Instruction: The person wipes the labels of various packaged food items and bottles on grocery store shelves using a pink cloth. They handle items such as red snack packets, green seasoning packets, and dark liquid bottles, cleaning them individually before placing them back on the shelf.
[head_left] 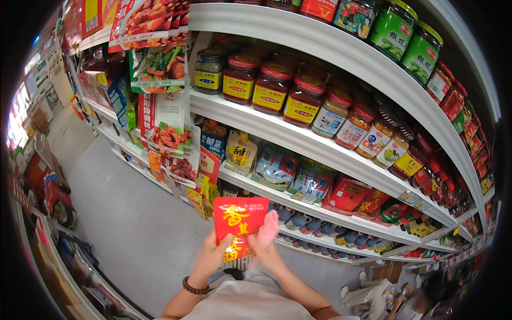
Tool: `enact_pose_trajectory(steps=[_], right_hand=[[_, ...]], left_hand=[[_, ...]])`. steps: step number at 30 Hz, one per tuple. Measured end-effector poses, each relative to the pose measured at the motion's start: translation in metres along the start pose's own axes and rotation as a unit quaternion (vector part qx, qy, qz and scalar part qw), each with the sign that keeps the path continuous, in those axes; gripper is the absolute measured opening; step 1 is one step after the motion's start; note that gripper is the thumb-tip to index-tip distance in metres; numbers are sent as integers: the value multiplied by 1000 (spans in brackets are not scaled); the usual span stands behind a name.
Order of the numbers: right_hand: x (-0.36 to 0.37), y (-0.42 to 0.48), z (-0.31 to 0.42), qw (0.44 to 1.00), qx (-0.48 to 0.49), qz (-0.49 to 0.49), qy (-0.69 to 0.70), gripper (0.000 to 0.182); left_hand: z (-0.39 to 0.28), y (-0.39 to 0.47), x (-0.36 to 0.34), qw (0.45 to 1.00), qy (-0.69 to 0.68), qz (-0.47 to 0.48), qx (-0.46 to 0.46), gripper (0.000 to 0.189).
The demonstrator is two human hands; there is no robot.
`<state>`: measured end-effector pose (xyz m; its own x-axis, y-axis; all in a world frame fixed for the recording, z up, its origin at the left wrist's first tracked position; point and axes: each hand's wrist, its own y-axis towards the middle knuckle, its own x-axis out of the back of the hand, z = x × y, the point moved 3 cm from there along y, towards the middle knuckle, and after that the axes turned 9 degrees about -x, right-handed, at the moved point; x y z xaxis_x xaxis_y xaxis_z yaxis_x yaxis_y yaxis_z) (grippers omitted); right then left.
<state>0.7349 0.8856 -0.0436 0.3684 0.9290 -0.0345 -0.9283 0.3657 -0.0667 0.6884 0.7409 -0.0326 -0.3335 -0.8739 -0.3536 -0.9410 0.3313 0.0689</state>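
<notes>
A red sauce pouch (241,220) with large yellow writing is held upright before my body, between both hands. My left hand (215,250) grips its lower left edge, thumb on the front. On the lower right edge, my right hand (262,250) grips the pouch and also carries a pink cloth (269,228), slightly blurred. The fingers behind the pouch are hidden. Beyond it, a shelf bears similar red pouches (347,194) and blue-and-white sauce pouches (275,167).
White shelves (336,48) curve across the front, with red-lidded glass jars (272,88) and green-labelled jars (394,30). Hanging seasoning packets (166,124) jut out at the shelf end. A seated person (376,294) is at lower right. Low shelving (80,276) stands at left beside the grey floor (116,212).
</notes>
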Motion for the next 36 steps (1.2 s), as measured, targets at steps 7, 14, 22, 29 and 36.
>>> enact_pose_trajectory(steps=[7, 14, 22, 29, 36], right_hand=[[-4, -3, -12, 996, -63, -17, 60, 35], [2, 12, -28, 976, -164, -126, 64, 33], [-17, 3, -20, 851, -273, 35, 447, 42], [-15, -16, -36, 939, -191, -123, 259, 39], [42, -20, -16, 915, -142, -254, 279, 42]], left_hand=[[-5, 2, 2, 985, 155, 55, -55, 25], [-22, 3, 14, 950, 290, 45, -105, 26], [-29, 14, 44, 915, 351, 197, -25, 30], [-18, 10, 32, 931, 237, 279, 6, 33], [-12, 8, 27, 929, 237, 286, -11, 32]])
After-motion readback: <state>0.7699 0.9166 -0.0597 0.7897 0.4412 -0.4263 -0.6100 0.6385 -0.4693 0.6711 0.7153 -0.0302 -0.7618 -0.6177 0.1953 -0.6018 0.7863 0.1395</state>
